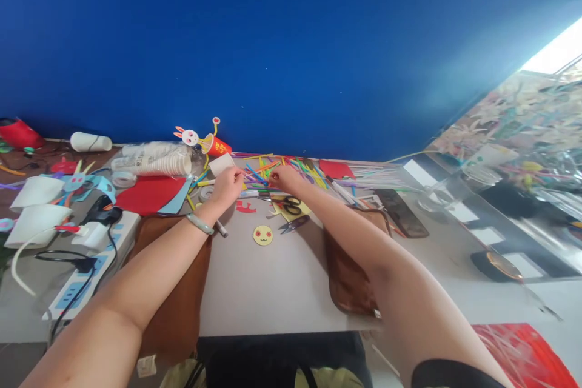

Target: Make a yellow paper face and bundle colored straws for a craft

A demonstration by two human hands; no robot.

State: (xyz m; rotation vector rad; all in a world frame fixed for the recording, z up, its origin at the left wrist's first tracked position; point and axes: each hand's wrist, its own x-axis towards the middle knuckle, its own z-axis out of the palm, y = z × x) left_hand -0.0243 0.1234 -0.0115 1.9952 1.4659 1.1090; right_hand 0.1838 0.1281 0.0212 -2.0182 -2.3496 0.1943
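My left hand (228,185), with a pale bangle (200,224) on its wrist, is closed in a pinch over the back of the table. My right hand (287,180) is also pinched, a little to the right of it. Whatever the fingertips hold is too small to make out. Between the hands lie blue pipe cleaners (256,174), part of a colourful pile. In front of the hands are a round yellow face cutout (262,235) with red eyes, red paper pieces (246,207), black-handled scissors (291,205) and a marker (222,228).
A power strip (75,291) with plugs and cables sits at left, near paper cups (39,224). A rabbit-faced red cup (218,146) stands by the blue wall (291,54). Brown pads (175,291) lie under both forearms. A phone (402,212) lies at right.
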